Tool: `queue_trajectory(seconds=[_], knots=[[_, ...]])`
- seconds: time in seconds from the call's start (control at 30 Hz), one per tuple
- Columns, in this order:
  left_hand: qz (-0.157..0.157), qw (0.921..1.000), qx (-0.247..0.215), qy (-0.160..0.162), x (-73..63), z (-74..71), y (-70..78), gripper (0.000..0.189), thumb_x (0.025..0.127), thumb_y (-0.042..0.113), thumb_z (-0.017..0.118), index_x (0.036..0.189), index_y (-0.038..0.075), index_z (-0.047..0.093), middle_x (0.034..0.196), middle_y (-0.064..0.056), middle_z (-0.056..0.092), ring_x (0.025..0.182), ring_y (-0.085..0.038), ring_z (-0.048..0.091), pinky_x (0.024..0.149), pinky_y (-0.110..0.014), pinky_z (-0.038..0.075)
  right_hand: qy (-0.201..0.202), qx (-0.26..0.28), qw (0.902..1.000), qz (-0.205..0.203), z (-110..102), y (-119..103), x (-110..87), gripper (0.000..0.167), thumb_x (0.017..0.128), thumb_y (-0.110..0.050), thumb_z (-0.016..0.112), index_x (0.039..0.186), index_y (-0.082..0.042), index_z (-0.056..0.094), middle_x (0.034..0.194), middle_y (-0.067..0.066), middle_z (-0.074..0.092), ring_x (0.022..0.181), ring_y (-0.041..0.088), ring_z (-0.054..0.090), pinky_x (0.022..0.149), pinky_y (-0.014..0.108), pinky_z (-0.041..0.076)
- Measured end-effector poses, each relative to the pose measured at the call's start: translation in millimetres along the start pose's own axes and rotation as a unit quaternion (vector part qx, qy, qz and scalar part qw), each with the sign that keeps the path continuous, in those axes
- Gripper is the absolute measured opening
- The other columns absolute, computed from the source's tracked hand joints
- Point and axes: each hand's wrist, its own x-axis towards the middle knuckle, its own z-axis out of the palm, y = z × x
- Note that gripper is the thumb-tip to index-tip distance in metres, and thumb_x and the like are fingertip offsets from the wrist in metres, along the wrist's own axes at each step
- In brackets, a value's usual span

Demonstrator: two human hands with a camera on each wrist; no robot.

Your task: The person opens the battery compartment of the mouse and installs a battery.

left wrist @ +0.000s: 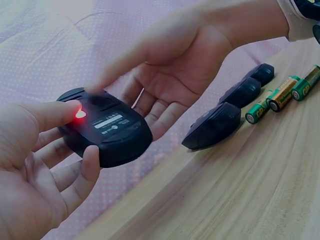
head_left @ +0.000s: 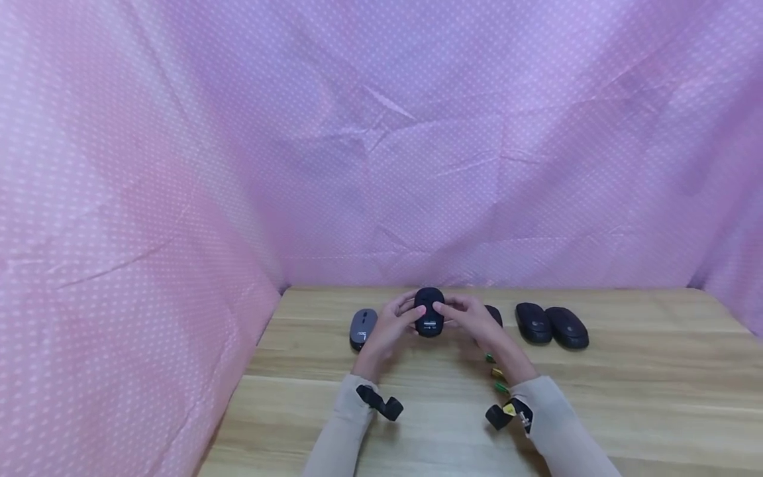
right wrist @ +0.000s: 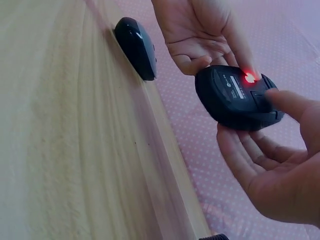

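A black computer mouse (head_left: 429, 323) is held up above the table with its underside and white label facing the person. My left hand (head_left: 389, 326) grips it from one side, thumb on the underside and fingers behind. From the other side my right hand (head_left: 475, 319) holds the same mouse, its thumb also over the underside; that thumb is blurred in both wrist views. A red light glows on the underside beside the left thumb. To the left of the left hand lies a grey-topped mouse (head_left: 363, 326). Behind the right hand another black mouse (head_left: 494, 313) is partly hidden.
Two black mice (head_left: 533, 322) lie close together farther right on the wooden table (head_left: 644, 377). Three green-and-gold batteries (left wrist: 283, 94) lie in a row near the right forearm. A pink dotted cloth (head_left: 417, 165) hangs behind the table and at its sides.
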Motion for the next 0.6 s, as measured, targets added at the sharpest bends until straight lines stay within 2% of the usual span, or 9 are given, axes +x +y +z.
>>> queue_trajectory(seconds=[0.13,0.27,0.4,0.5,0.6], knots=[[0.002,0.9998,0.015,-0.016,-1.2,0.3,1.7,0.051,0.099,0.021,0.068,0.147,0.011,0.054,0.144,-0.018,0.060,0.101,-0.014,0.068,0.071,-0.026,0.057,0.016,-0.003,0.9997,0.021,3.1,-6.2,-1.5,0.057,0.105,-0.041,0.055,0.136,0.007,0.057,0.127,0.024,0.067,0.105,0.023,0.070,0.103,0.051,0.054],[0.003,0.9995,0.025,-0.021,-1.8,3.6,2.5,0.051,0.099,0.021,0.068,0.147,0.012,0.054,0.144,-0.017,0.060,0.101,-0.013,0.068,0.069,-0.026,0.056,0.036,0.002,0.9984,0.044,2.4,-8.3,-3.4,0.059,0.104,-0.043,0.057,0.137,0.006,0.057,0.129,0.022,0.067,0.109,0.028,0.069,0.112,0.055,0.045],[0.006,0.9995,0.024,-0.020,-0.9,6.1,2.4,0.051,0.099,0.020,0.068,0.147,0.011,0.053,0.145,-0.017,0.060,0.099,-0.013,0.068,0.068,-0.025,0.056,0.051,-0.001,0.9976,0.047,-0.1,-7.0,-2.4,0.057,0.102,-0.044,0.061,0.131,0.006,0.061,0.123,0.019,0.071,0.108,0.032,0.070,0.115,0.058,0.040],[0.004,0.9996,0.022,-0.018,-0.3,6.3,2.6,0.051,0.099,0.020,0.068,0.147,0.011,0.053,0.145,-0.016,0.060,0.099,-0.013,0.068,0.068,-0.025,0.056,0.050,-0.004,0.9981,0.037,-1.2,-7.7,-1.3,0.053,0.102,-0.040,0.062,0.125,0.008,0.063,0.115,0.015,0.073,0.101,0.025,0.071,0.111,0.055,0.046],[-0.004,0.9996,0.021,-0.016,1.2,4.8,1.8,0.050,0.100,0.021,0.066,0.147,0.011,0.053,0.145,-0.016,0.060,0.098,-0.013,0.067,0.069,-0.025,0.057,0.033,-0.008,0.9989,0.031,-1.8,-7.2,-0.5,0.052,0.103,-0.036,0.060,0.128,0.010,0.061,0.118,0.017,0.072,0.098,0.017,0.070,0.109,0.053,0.049]])
